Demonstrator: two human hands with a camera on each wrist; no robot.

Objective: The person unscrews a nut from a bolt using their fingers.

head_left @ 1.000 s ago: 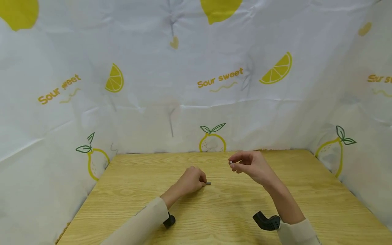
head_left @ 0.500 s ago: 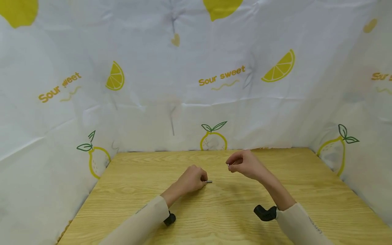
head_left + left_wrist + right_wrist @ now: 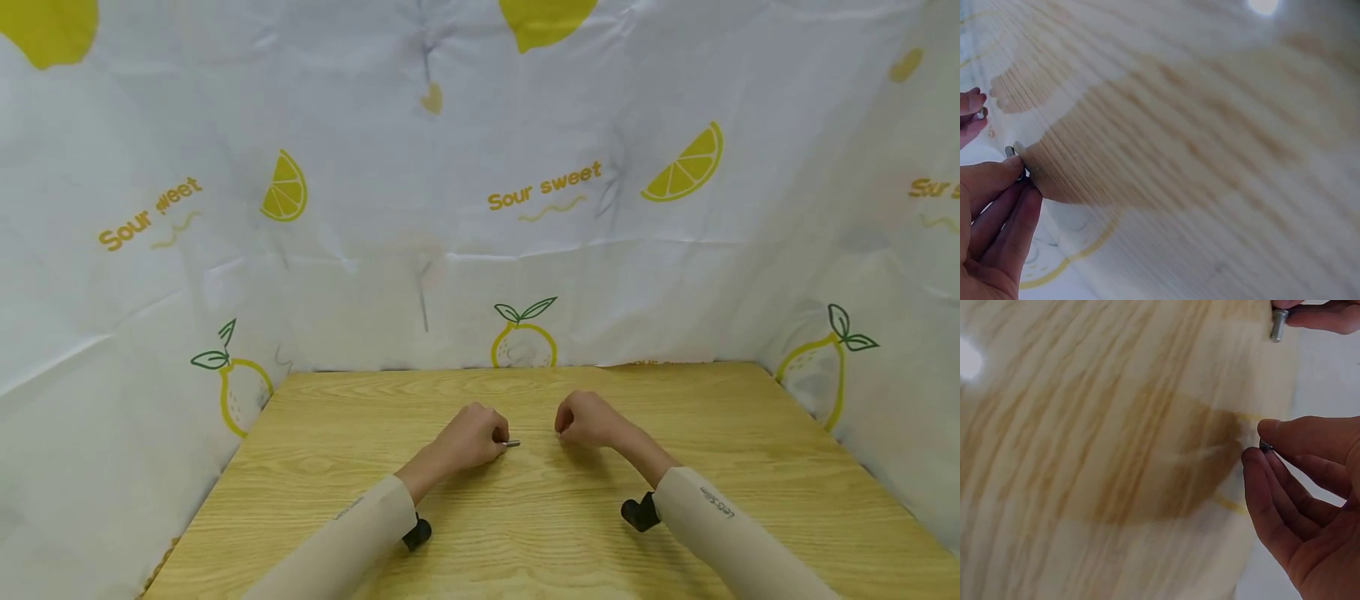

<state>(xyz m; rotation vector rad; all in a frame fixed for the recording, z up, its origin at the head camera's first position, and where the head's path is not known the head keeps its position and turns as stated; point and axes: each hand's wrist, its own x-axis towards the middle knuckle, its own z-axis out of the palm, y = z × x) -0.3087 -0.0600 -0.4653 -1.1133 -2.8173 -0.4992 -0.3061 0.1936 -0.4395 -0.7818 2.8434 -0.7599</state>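
My left hand (image 3: 468,437) rests low over the wooden table and pinches a silver bolt (image 3: 513,443), whose shank points right toward the other hand. In the right wrist view the bolt (image 3: 1278,326) shows its wider end at the fingertips. Just across a short gap, my right hand (image 3: 589,422) pinches a small metal nut (image 3: 1265,445) between thumb and fingertips; fingers cover most of it, so its shape is hard to make out. Nut and bolt are apart. The left wrist view shows the bolt (image 3: 1015,156) partly hidden by the thumb.
Both hands work above a wood-grain tabletop (image 3: 510,533). White cloth (image 3: 390,208) with lemon prints hangs behind the table and along both sides. A black wrist device (image 3: 640,512) sits under the right sleeve, another device (image 3: 417,532) under the left.
My right hand has come down and slightly left with the nut, from above the table to about the bolt's level. The left hand has stayed nearly still with the bolt.
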